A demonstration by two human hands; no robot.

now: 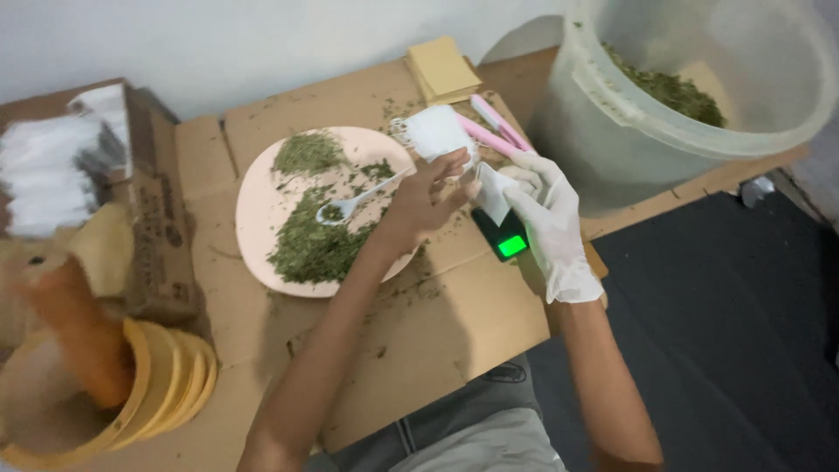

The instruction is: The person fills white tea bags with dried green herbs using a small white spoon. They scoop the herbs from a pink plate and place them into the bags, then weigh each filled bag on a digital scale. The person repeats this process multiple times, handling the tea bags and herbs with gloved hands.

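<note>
Over the cardboard table, the left hand is pinching a white spoon at nine o'clock; the gloved right hand is holding a small white bag open. Dried leaves are remaining on the pink plate, so filling looks unfinished.

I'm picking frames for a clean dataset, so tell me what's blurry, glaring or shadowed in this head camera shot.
Head view: the yellow bowls and orange object at lower left are blurred; the scale's green display glows overexposed and unreadable; the left hand and right hand are slightly soft; the arms throw soft shadows on the cardboard; the pink plate is evenly lit.
</note>
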